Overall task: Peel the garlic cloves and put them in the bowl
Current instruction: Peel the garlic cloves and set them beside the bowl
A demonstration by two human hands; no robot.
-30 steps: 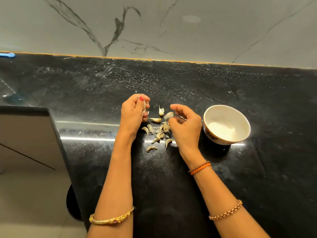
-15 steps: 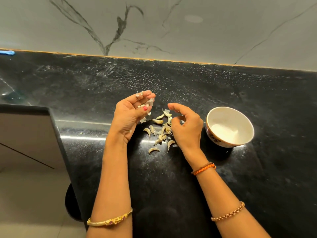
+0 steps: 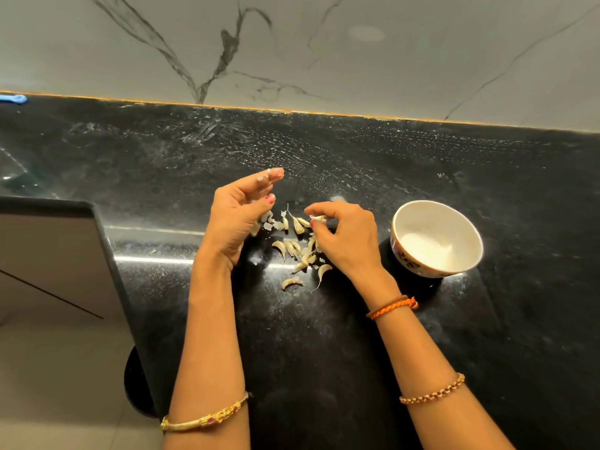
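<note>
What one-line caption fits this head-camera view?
Right hand pinches a garlic clove above loose cloves on the black stone counter; left hand open; white ceramic bowl waits.

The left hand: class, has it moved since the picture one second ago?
Yes. The left hand has opened and drawn back from the garlic cloves, which stayed put on the black counter; skin flakes cling to its fingertips.

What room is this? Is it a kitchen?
Most likely a kitchen. There is a black stone counter against a marble-look wall, with garlic cloves and a bowl on the counter, and hands peeling the garlic.
</note>
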